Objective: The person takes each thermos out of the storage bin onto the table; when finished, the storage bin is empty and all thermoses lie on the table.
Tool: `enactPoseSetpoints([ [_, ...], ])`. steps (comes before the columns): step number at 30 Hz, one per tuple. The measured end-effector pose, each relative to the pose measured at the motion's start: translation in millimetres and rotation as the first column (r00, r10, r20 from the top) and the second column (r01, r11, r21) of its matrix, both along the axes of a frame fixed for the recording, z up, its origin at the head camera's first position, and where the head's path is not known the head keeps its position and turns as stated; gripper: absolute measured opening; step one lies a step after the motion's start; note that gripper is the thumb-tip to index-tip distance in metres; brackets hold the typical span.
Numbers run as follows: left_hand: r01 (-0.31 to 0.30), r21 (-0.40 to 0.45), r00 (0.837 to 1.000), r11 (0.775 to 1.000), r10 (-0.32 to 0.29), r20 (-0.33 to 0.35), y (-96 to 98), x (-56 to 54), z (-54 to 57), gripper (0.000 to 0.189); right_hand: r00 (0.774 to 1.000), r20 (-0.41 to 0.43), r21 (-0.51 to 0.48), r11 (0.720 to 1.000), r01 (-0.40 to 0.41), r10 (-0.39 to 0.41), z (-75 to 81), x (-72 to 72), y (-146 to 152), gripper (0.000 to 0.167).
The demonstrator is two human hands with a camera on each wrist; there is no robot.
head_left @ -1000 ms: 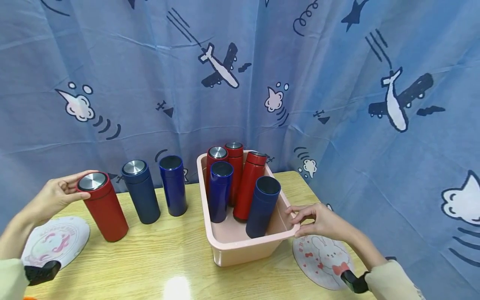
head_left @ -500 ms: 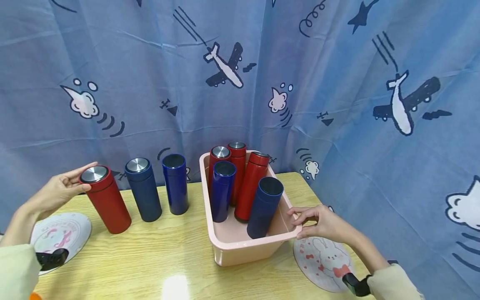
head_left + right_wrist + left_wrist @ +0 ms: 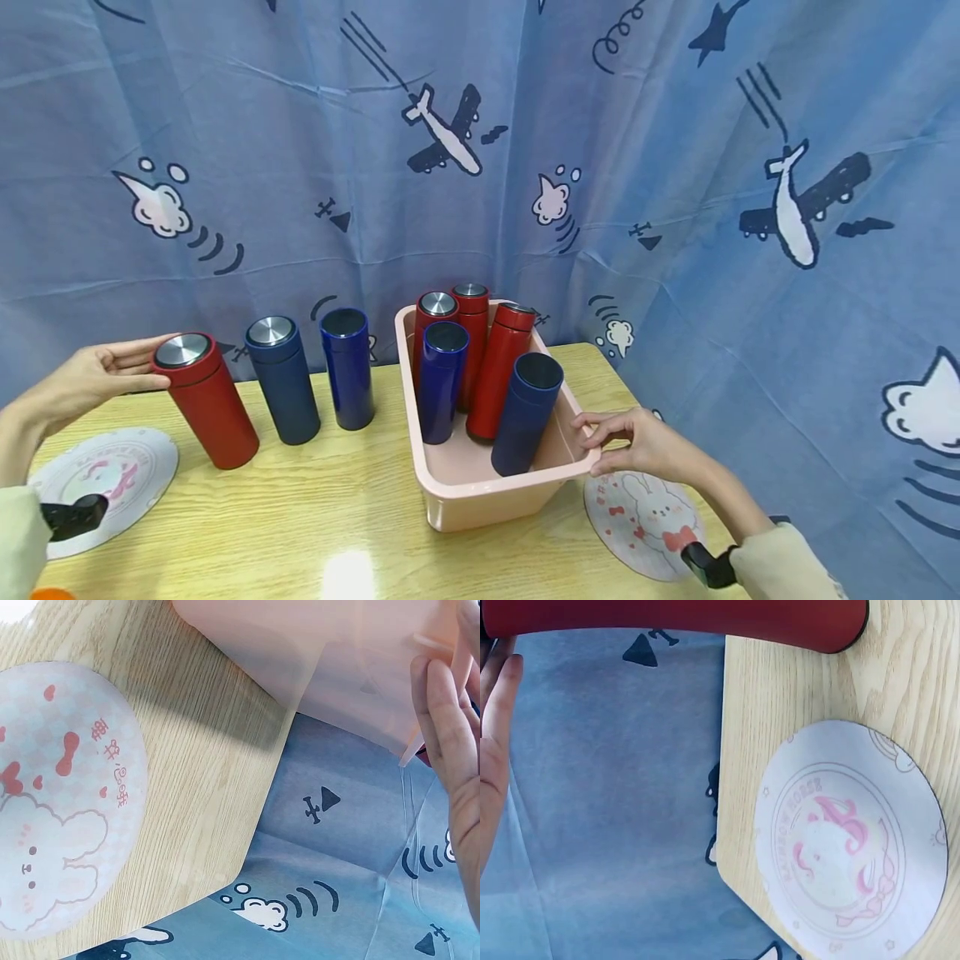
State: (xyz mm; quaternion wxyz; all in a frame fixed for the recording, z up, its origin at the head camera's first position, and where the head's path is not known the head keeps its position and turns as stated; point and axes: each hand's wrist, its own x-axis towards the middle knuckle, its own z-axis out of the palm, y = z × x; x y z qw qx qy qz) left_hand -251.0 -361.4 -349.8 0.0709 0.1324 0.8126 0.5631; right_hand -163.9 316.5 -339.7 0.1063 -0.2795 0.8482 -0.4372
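Observation:
In the head view a red thermos flask [image 3: 215,417] with a silver lid stands on the table at the left. My left hand [image 3: 84,382] is beside its top, fingers straight, with the thumb tip right at the lid's left edge. The left wrist view shows the red flask's side and my extended fingers [image 3: 499,694]. To the right of it stand a dark blue flask [image 3: 287,392] with a silver lid and a bright blue flask [image 3: 348,375] with a dark lid. My right hand [image 3: 637,442] pinches the near right corner of a pink plastic bin [image 3: 495,492].
The bin holds several flasks: red ones [image 3: 498,375] at the back, a bright blue one [image 3: 442,383] and a dark blue one [image 3: 527,417]. Round printed mats lie left [image 3: 112,475] and right [image 3: 645,525]. A blue curtain [image 3: 315,167] hangs behind the wooden table [image 3: 322,508].
The red flask has shifted slightly back toward the curtain. My left hand has eased off it to the left, its thumb no longer over the lid. The right hand stays on the bin.

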Motion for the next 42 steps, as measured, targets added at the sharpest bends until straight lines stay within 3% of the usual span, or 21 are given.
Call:
enactPoseSetpoints([
  [7,-0.022,0.026,0.999,0.999,0.023,-0.036,-10.3,9.3,-2.8,0.054,1.000,-0.015,0.003,1.000,-0.010,0.010,-2.3,-2.5,-1,0.023],
  [11,-0.102,-0.098,0.992,0.990,0.093,-0.091,-13.0,15.6,0.8,0.052,1.000,-0.007,-0.009,1.000,-0.011,0.011,-2.6,-1.9,-1,0.023],
  [15,-0.215,-0.223,0.970,0.951,0.182,-0.160,-12.0,20.8,5.7,0.054,1.000,-0.007,-0.016,1.000,-0.013,0.013,-2.6,-1.6,0,0.023],
  [18,-0.270,-0.203,0.949,0.941,0.225,-0.222,-11.3,24.1,7.4,0.047,1.000,-0.005,-0.017,1.000,-0.013,0.013,-2.7,-1.7,0,0.024],
  [24,-0.300,-0.090,0.922,0.950,0.264,-0.284,-2.5,36.4,16.8,0.041,1.000,0.012,-0.036,0.999,-0.017,0.017,-2.6,-2.1,1,0.023],
  [27,-0.303,-0.055,0.917,0.951,0.276,-0.288,11.3,47.3,26.5,0.040,1.000,0.008,-0.037,0.999,-0.026,0.026,-2.7,-2.6,2,0.023],
  [32,-0.260,0.030,0.928,0.965,0.258,-0.270,40.7,64.3,43.4,0.041,1.000,0.004,-0.030,0.999,-0.025,0.025,-1.5,-2.2,2,0.023],
  [36,-0.246,0.022,0.931,0.969,0.243,-0.273,65.8,71.8,51.7,0.038,1.000,0.012,-0.030,0.999,-0.018,0.018,-1.1,-1.6,1,0.023],
  [39,-0.214,-0.003,0.939,0.977,0.205,-0.277,83.5,74.2,54.8,0.038,1.000,0.015,-0.029,1.000,-0.013,0.014,-1.5,-1.5,1,0.024],
  [42,-0.129,0.035,0.954,0.991,0.134,-0.270,100.4,76.3,57.4,0.039,1.000,0.015,-0.027,1.000,-0.012,0.012,-2.4,-1.7,2,0.025],
])
